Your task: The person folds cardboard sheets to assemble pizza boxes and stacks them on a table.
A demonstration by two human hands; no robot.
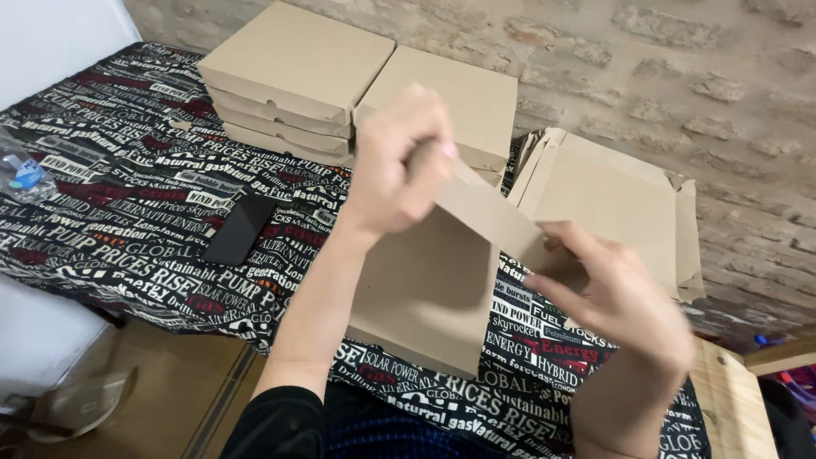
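Pinching the cardboard box flap [476,208], the left hand [399,166] is curled tight; at four o'clock, the right hand [616,302] grips the flap's lower end, fingers half-closed.

Plain tan cardboard boxes [297,72] are lying on a black cloth [110,195] patterned with white and red lettering, beside a glossy black phone [240,229].

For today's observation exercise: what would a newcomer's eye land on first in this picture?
First, the two hands in the middle: the left hand and right hand grip a brown cardboard sheet, bent along a fold. Next, the black tablecloth covered in white and red lettering. Then the stacks of flat cardboard boxes at the back, by the brick wall.
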